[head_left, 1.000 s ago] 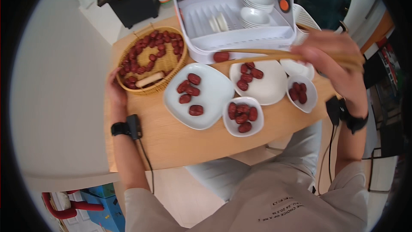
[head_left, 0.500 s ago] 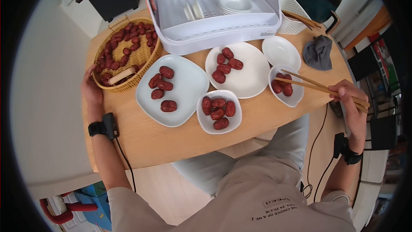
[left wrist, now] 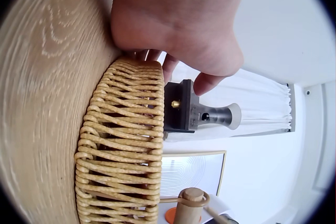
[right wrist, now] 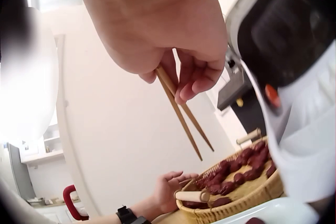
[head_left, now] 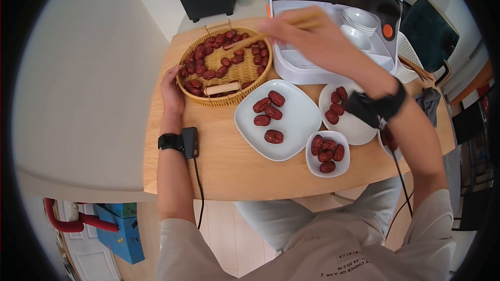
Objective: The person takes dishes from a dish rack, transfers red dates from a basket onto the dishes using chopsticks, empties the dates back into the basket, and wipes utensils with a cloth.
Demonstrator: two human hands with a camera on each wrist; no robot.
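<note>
My right hand (head_left: 307, 34) holds a pair of wooden chopsticks (right wrist: 181, 121). Their tips stand slightly apart over the wicker basket (head_left: 211, 100), with nothing between them in the right wrist view. Many red dates (head_left: 200, 52) lie in the basket, mostly around its sides. Against the basket's left side rests my left hand (head_left: 173, 93), its fingers fairly straight along the wicker wall (left wrist: 123, 134). Beside the basket, a pale square plate (head_left: 250, 132) carries several dates. Dates also lie in a small square bowl (head_left: 327, 172) and on a round white plate (head_left: 359, 130), partly covered by my right wrist.
A white dish rack (head_left: 291, 70) with a lid and stacked bowls (head_left: 359, 18) stands behind the plates. Another small bowl (head_left: 398, 153) of dates is mostly hidden by my right forearm. At the right are a perforated white holder (head_left: 406, 54) with chopsticks and a grey cloth (head_left: 429, 104).
My right hand has swung left with the chopsticks, from the small bowl at the right to above the basket. A date held by the chopsticks a second ago is gone from them. My left hand stays at the basket.
</note>
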